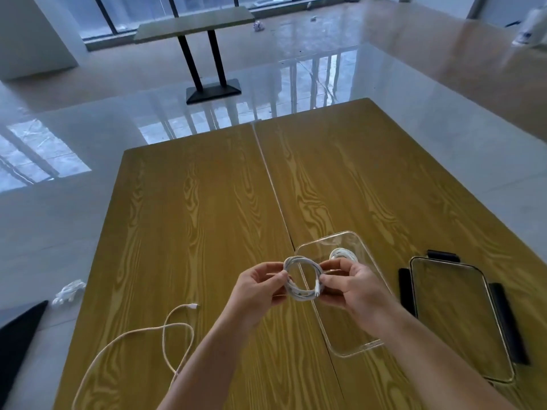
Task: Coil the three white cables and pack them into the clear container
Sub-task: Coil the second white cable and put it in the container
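A white coil hangs above the table, at the near-left corner of the clear container. The left hand pinches its left side, the right hand its right, both forearms reaching in from below. A second coil lies inside the container. A loose cable sprawls at left; the lid rests at right.

Both bare arms reach forward from the bottom of the view and come close together. The left hand has its fingers curled, and its thumb and fingers pinch one side of a coiled white cable. The right hand pinches the other side with curled fingers, thumb on top.
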A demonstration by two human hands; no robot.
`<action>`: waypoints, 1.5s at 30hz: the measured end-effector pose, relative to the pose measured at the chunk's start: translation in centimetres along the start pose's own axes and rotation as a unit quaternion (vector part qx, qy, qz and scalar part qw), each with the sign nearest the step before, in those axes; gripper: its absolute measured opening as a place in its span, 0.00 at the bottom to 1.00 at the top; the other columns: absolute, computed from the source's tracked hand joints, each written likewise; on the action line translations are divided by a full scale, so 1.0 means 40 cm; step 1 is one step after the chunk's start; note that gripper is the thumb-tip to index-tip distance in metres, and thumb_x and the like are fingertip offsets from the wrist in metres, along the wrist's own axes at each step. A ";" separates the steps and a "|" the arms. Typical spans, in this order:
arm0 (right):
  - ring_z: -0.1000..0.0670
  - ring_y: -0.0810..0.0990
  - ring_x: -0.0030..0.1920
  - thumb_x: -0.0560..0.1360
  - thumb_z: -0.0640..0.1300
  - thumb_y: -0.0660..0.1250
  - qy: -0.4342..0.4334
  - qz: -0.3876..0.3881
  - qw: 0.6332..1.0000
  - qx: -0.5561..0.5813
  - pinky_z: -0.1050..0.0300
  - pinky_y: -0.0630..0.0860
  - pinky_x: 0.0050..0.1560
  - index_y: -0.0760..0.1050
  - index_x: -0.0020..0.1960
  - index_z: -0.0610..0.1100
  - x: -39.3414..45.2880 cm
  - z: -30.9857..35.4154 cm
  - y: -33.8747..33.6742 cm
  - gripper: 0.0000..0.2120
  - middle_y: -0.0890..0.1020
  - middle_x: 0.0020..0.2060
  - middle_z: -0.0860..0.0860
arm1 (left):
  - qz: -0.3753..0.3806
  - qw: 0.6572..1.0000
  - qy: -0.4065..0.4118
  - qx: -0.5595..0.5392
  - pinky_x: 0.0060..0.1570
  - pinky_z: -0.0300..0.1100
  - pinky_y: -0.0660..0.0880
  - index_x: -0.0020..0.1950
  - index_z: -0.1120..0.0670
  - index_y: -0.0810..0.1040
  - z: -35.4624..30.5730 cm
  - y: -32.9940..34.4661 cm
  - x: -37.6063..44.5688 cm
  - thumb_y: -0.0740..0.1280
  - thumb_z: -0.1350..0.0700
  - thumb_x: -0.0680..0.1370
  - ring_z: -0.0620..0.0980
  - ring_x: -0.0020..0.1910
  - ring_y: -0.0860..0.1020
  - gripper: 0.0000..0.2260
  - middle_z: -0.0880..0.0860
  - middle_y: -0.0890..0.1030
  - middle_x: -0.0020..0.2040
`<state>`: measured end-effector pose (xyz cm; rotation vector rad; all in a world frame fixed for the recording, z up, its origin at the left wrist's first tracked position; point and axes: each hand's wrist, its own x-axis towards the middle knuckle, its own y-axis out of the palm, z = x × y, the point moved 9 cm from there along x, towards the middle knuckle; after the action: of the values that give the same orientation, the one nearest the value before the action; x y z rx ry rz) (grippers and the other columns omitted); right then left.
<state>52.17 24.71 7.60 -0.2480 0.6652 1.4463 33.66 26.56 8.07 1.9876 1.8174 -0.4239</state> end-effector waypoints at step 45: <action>0.46 0.82 0.53 0.79 0.36 0.65 0.220 -0.068 0.951 0.206 0.52 0.81 0.57 0.81 0.53 0.37 0.231 -0.306 -0.175 0.07 0.84 0.53 0.41 | 0.032 0.694 -0.050 0.718 0.23 0.38 0.63 0.31 0.56 0.69 0.120 0.289 0.423 0.67 0.69 0.72 0.48 0.27 0.70 0.14 0.51 0.72 0.31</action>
<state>55.49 24.84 -8.93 -0.2843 1.2692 1.0930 47.14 38.12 -3.22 2.6554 1.2563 -2.4389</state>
